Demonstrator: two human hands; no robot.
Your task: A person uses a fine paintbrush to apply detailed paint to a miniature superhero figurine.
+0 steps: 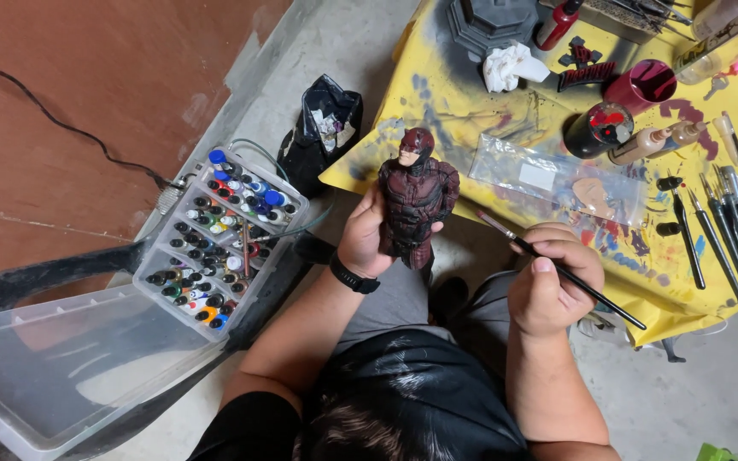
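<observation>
Clear plastic bag (pixel 557 177) (white label inside) on the yellow table (pixel 437 111); black bag (pixel 325 128) beside — floor.

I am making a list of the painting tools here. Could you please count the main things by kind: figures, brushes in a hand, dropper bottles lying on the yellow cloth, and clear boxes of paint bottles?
Figures: 1, the dark red figure in the left hand
Brushes in hand: 1, the brush in the right hand
Dropper bottles on the yellow cloth: 2
Clear paint boxes: 1
Total: 5

A hobby painting workshop: paint-spattered yellow table cover (pixel 437 111), tray of paint bottles (pixel 219 243), row of brushes (pixel 723 226), bare concrete floor (pixel 685 384).
</observation>
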